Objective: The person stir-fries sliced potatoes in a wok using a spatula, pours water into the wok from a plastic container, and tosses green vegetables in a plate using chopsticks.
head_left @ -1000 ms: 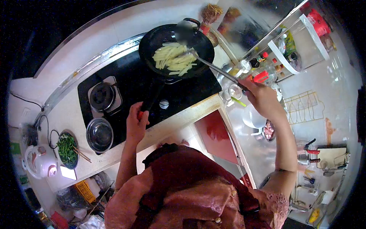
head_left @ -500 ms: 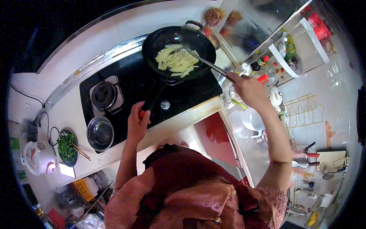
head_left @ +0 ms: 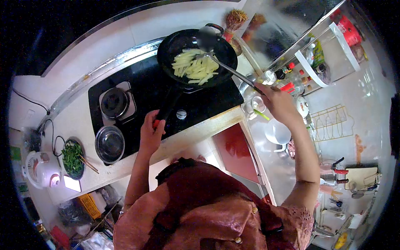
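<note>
A black wok (head_left: 166, 51) rests on the cooktop with pale cut strips (head_left: 194, 70), perhaps potato, gathered in its middle. My left hand (head_left: 151, 132) is closed around the end of the wok's long black handle (head_left: 170, 102), where a red part shows. In my right hand (head_left: 280, 104) is the handle of a long metal spatula (head_left: 235, 74), held from the right side. Its head reaches in among the upper strips and is partly hidden there; a blurred dark round patch covers the wok's far wall.
Left of the wok, the black cooktop (head_left: 146, 85) has a second burner (head_left: 114, 103). A glass lid or bowl (head_left: 109, 144) lies near its front left, beside a bowl of greens (head_left: 73, 156) with chopsticks (head_left: 89, 164). To the right are bottles (head_left: 296, 80) and a white mug (head_left: 278, 132).
My right hand has moved slightly right and down with the spatula, whose head has shifted a little within the strips. My left hand stays on the wok handle.
</note>
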`<state>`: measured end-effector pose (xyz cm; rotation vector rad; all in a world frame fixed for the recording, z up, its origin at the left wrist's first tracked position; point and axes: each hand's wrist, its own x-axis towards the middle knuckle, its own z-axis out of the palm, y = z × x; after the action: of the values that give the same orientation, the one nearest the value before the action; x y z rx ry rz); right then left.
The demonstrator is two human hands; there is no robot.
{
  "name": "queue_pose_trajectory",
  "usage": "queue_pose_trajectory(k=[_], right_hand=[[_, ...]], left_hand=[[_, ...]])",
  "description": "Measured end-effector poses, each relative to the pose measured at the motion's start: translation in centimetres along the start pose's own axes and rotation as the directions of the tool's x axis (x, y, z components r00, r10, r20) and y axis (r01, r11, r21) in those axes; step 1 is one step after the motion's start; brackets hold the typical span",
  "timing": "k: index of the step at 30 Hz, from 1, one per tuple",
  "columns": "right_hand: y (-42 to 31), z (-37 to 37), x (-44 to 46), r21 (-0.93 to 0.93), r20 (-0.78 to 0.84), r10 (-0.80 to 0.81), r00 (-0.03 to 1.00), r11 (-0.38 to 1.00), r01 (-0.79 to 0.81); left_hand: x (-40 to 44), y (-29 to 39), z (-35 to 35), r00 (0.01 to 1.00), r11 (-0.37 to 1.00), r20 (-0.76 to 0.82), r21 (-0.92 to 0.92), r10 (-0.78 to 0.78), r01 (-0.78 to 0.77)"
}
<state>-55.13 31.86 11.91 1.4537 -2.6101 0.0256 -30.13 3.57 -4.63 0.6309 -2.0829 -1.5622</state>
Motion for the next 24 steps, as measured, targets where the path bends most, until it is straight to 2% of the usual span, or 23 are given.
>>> queue_pose_trajectory(k=[3,6,9,12,15,16,18,19,21,24], right_hand=[[-0.6,0.0,-0.8,-0.046,-0.029,-0.032,0.999,0.998,0.031],[-1.2,1.3,0.3,0.001,0.082,0.094,0.992,0.996,-0.094],[-1.6,-0.1,0.7,0.010,0.085,0.113,0.990,0.993,-0.115],[-1.2,2.5,1.8,0.085,-0.026,0.038,0.999,0.996,-0.036],[-2.1,3.3,1.9,0.119,0.109,0.070,0.992,0.989,-0.083],[-2.5,2.5,1.6,0.083,0.164,0.086,0.983,0.992,-0.100],[-2.6,1.4,1.1,-0.014,0.172,0.094,0.981,0.996,-0.093],[-2.5,1.2,0.9,-0.061,0.174,0.100,0.980,0.994,-0.090],[-2.2,1.4,1.2,-0.066,0.119,0.072,0.990,0.996,-0.065],[-2.2,2.4,2.0,-0.025,0.024,0.001,1.000,1.000,0.000]], left_hand=[[0.1,-0.7,0.1,0.999,0.997,-0.005,0.058,0.052,-0.052],[0.0,-0.3,0.0,1.000,1.000,-0.005,0.023,-0.008,0.008],[0.1,0.4,0.0,1.000,1.000,0.002,0.020,-0.022,0.022],[0.2,-0.2,0.1,1.000,0.998,-0.014,0.056,-0.006,0.007],[0.0,0.0,0.1,0.999,0.999,-0.015,-0.001,-0.038,0.038],[0.0,0.0,0.0,1.000,1.000,-0.021,0.007,-0.005,0.005],[-0.1,0.1,0.1,0.998,0.998,-0.028,0.015,0.055,-0.055],[-0.1,-0.3,0.3,0.999,0.999,-0.019,-0.017,0.035,-0.036],[0.1,-0.8,0.1,1.000,0.998,0.003,-0.070,0.004,-0.003],[-0.1,0.0,0.1,0.999,0.999,-0.011,-0.044,-0.030,0.029]])
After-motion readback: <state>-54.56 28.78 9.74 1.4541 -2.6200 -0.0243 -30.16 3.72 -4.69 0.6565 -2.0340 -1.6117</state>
